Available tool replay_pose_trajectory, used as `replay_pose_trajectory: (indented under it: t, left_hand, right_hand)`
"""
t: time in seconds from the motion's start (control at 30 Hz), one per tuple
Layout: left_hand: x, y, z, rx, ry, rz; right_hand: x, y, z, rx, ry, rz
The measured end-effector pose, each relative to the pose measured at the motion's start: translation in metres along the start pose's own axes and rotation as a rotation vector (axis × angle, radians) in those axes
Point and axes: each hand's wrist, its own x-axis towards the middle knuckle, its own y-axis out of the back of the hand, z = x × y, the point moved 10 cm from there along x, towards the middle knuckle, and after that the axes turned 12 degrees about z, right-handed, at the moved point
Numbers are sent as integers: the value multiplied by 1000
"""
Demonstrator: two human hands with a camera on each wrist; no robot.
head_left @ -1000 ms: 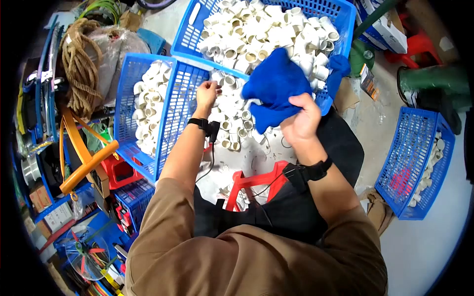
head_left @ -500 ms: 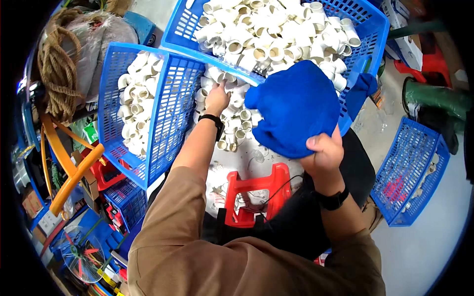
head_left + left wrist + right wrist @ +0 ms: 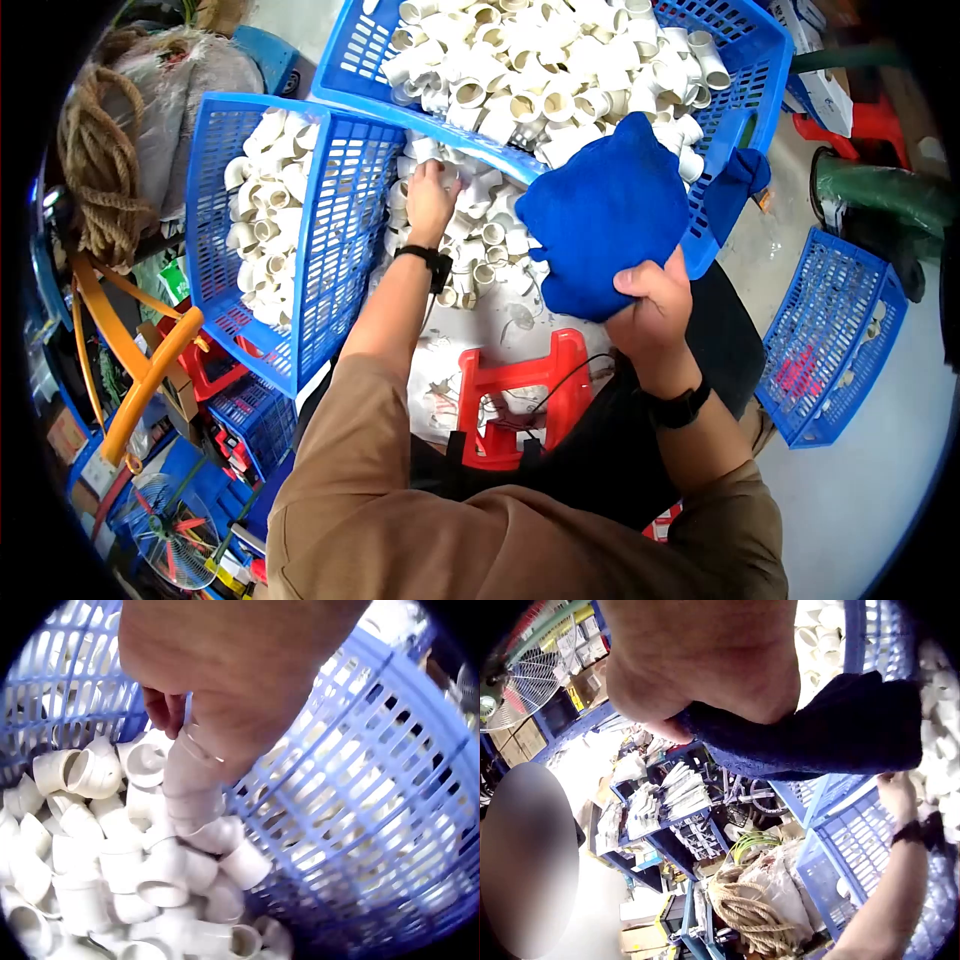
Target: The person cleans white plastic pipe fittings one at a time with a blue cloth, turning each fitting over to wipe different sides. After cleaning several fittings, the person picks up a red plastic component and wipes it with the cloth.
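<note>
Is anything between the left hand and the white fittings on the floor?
Nothing visible: the left hand has its fingers on a white fitting. A blue basket's slatted wall stands beside the hand; the blue cloth is off to the right, not between.

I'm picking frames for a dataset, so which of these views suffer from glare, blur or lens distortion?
Head view: fisheye curve, black corners, fittings bright but distinct; left wrist view: soft, washed-out basket; right wrist view: white glare at left, cloth dark, a smooth blurred oval lower left.
</note>
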Motion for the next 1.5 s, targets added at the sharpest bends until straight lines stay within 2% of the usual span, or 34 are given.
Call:
replay_pose_trajectory:
  t: [0.03,0.1,0.13,0.17,0.23,0.27,0.3,0.37,0.43,0.53,0.6,0.63,0.7,0.73,0.9,0.97,1.0,1.03,1.1,1.13,1.17,1.23,1.27,1.3,1.37,1.4,1.43,1.5]
  left_hand:
    - [-2,24,9,-87,-37,112]
    - [-15,70,27,-435,202,51]
    - [-23,93,37,-507,215,52]
    - [-34,111,47,-696,254,50]
    - [-53,156,82,-948,269,38]
    - [-62,181,100,-939,266,69]
    - [-70,201,115,-897,306,61]
    - [-84,229,144,-872,325,56]
    - [-92,245,162,-700,187,38]
    - [-102,267,184,-627,143,6]
    - [-106,285,209,-531,-79,11]
    - [-109,292,217,-523,-85,6]
    - [-115,318,258,-390,-331,51]
    - [-117,323,265,-385,-333,28]
    - [-122,327,271,-414,-365,70]
    - [-128,330,273,-389,-447,193]
    - [-130,326,274,-390,-469,191]
    - [-131,324,276,-392,-490,189]
    - [-138,326,291,-360,-632,183]
    - [-139,325,295,-353,-666,160]
    - [-140,324,298,-347,-703,138]
    - [-130,325,291,-392,-652,106]
    - [-124,328,286,-434,-597,151]
    - [-113,319,265,-428,-482,151]
    - [-102,312,248,-589,-174,173]
    - [-101,306,246,-769,-161,138]
    - [-102,304,246,-700,-179,132]
    - [-107,309,253,-639,-279,233]
  right_hand:
    - [-1,-1,-2,-32,81,-25]
    - [-5,-4,-7,-96,244,-76]
    - [-9,-12,-7,-150,273,-220]
    - [-11,-5,5,-280,273,-281]
    - [-31,-22,11,-714,420,-411]
    - [-47,-38,13,-886,555,-502]
    - [-68,-56,5,-986,818,-554]
    - [-94,-71,16,-1099,937,-770]
    - [-101,-71,18,-1197,1158,-759]
    - [-101,-67,0,-1081,1192,-724]
    - [-108,-67,-10,-1069,1182,-739]
    - [-112,-65,-11,-1060,1183,-732]
    - [-108,-60,-15,-983,1056,-666]
    - [-119,-60,-24,-871,1183,-634]
    - [-121,-64,-32,-702,1122,-577]
    - [-108,-55,-27,-622,921,-482]
    - [-102,-51,-24,-654,837,-450]
    - [-97,-49,-23,-651,842,-447]
    - [-64,-35,15,-655,513,-413]
    - [-62,-35,28,-517,354,-416]
    - [-63,-34,28,-516,354,-418]
    - [-70,-27,51,-413,-2,-423]
    - [-83,-32,51,-246,-96,-465]
    - [-86,-38,57,-218,-64,-588]
    - [-112,-53,43,-319,145,-709]
    - [-111,-50,51,-296,78,-713]
    - [-109,-47,50,-293,74,-714]
    - [-106,-43,57,-308,-17,-749]
